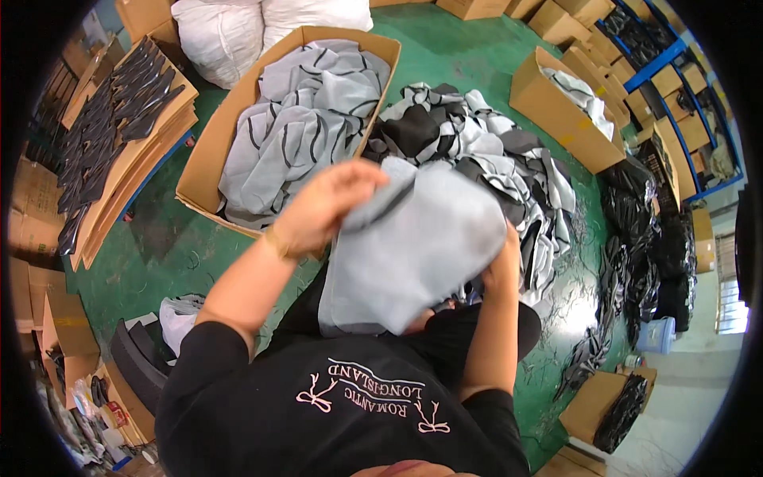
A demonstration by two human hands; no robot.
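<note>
A light grey fabric piece (421,246) with a dark trim strip is spread over my lap, its upper left corner folded over. My left hand (330,203) is at that folded corner, fingers bent and slightly blurred, closed on the cloth's edge. At the opposite side my right hand (502,262) grips the right edge, with some fingers hidden behind the cloth. Beyond the piece lies a loose heap of grey, white and black fabric pieces (485,135) on the floor. To its left, a large cardboard box (195,179) holds similar grey pieces with dark trim.
Black pointed parts (119,119) lie on stacked cardboard at the left. White sacks (218,40) stand behind the large box. A smaller open box (556,119) sits at the far right, near blue shelving (660,63). Black plastic bags (636,215) line the right side; thread scraps litter the green floor.
</note>
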